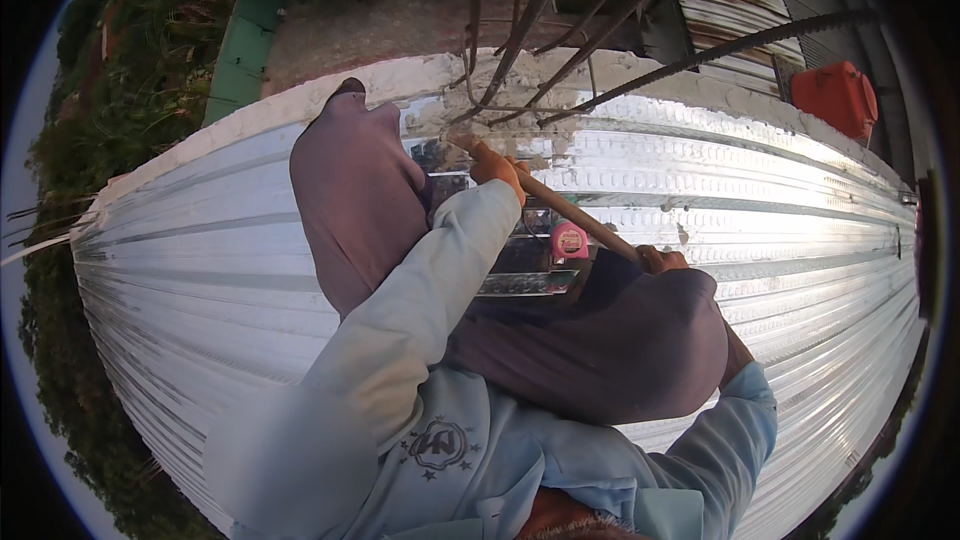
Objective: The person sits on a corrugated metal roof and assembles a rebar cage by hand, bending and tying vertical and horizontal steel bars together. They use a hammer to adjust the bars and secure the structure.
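Observation:
A long wooden handle (578,214) slants across in front of me, both hands closed around it. My left hand (497,170) grips it near its far end, beside the concrete at the foot of the steel bars. My right hand (662,260) holds the near end, next to my bent right knee. Whatever the far end carries is too unclear to name. Below the handle, between my legs, is a pink tape measure (569,240).
Shiny corrugated metal roofing (230,230) spreads beneath me on both sides. Several rusty rebar rods (590,40) rise from the concrete wall edge (430,73) ahead, leaning toward the upper right. Past the wall stands a red-orange container (835,100); ground lies lower down beyond.

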`<move>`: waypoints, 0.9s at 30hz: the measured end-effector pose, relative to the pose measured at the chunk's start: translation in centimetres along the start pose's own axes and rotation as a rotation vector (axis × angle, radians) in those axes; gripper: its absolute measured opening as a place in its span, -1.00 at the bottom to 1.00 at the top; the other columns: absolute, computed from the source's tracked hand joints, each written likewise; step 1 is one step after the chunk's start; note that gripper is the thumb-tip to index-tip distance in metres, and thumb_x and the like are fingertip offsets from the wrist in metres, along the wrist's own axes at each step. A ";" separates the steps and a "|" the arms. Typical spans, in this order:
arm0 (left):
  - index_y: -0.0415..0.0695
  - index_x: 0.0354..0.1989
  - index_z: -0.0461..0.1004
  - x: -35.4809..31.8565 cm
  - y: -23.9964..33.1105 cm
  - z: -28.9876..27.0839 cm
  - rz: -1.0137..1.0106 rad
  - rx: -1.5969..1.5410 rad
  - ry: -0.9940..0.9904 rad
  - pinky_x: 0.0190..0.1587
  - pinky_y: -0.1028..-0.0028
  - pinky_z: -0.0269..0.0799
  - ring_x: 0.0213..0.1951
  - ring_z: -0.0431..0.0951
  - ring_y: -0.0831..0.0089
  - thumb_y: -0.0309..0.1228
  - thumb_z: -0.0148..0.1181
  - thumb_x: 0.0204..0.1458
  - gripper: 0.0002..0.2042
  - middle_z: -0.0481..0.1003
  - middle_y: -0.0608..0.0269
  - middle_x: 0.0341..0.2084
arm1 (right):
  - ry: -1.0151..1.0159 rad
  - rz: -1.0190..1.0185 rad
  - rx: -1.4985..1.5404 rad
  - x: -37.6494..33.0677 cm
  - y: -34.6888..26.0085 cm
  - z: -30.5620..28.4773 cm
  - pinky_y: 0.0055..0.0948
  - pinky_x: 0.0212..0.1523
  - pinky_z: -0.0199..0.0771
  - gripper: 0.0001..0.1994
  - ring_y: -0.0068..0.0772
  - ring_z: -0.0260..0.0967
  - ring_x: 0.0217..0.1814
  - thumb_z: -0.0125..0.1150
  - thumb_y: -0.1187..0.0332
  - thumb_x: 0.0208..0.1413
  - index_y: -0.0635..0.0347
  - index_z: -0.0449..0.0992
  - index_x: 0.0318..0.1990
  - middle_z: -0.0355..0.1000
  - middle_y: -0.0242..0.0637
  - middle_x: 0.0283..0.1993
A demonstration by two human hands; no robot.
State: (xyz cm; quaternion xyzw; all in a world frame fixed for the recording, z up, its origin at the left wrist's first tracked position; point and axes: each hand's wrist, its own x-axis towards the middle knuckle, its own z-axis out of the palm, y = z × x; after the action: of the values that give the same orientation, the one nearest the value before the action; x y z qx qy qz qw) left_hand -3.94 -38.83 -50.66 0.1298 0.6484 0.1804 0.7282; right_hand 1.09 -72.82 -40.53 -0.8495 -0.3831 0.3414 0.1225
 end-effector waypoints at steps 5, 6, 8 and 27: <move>-0.19 0.21 0.23 -2.1 -0.1 1.6 0.015 -0.097 0.059 -0.35 0.19 0.57 -0.27 0.50 0.18 -0.02 0.03 0.24 -0.46 0.42 0.01 -0.17 | 0.102 -0.019 -0.130 1.3 2.2 -1.8 0.02 -0.40 0.44 -0.73 0.17 0.48 -0.47 0.28 0.33 -0.05 0.24 0.37 -0.24 0.46 0.03 -0.55; -0.21 0.21 0.22 -2.1 -0.2 1.7 0.025 -0.095 0.053 -0.33 0.19 0.59 -0.26 0.51 0.17 -0.03 0.04 0.24 -0.45 0.42 -0.01 -0.17 | 0.110 -0.008 -0.143 1.7 2.3 -2.1 0.02 -0.39 0.45 -0.76 0.13 0.48 -0.49 0.25 0.32 -0.01 0.25 0.37 -0.27 0.47 0.02 -0.54; -0.27 0.21 0.20 -2.3 -0.5 2.1 0.044 -0.088 0.039 -0.30 0.20 0.62 -0.22 0.51 0.16 -0.05 0.06 0.23 -0.43 0.43 -0.05 -0.15 | 0.118 0.023 -0.176 2.4 3.4 -1.7 0.02 -0.38 0.45 -0.78 0.12 0.48 -0.49 0.25 0.32 0.01 0.25 0.38 -0.30 0.47 0.02 -0.54; -0.36 0.10 0.26 1.2 -0.5 2.1 0.062 -0.091 0.027 -0.39 0.29 0.59 -0.43 0.54 0.19 -0.23 0.12 0.17 -0.53 0.45 -0.04 -0.28 | 0.150 -0.035 -0.183 6.1 3.9 -3.7 0.04 -0.39 0.49 -0.83 0.16 0.49 -0.48 0.17 0.33 0.04 0.25 0.42 -0.34 0.47 0.04 -0.56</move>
State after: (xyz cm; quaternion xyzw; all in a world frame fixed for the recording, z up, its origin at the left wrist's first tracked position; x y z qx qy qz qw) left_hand -1.71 -38.69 -51.65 0.1141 0.6447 0.2341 0.7187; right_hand 8.70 -70.73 -42.55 -0.8736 -0.4169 0.2382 0.0788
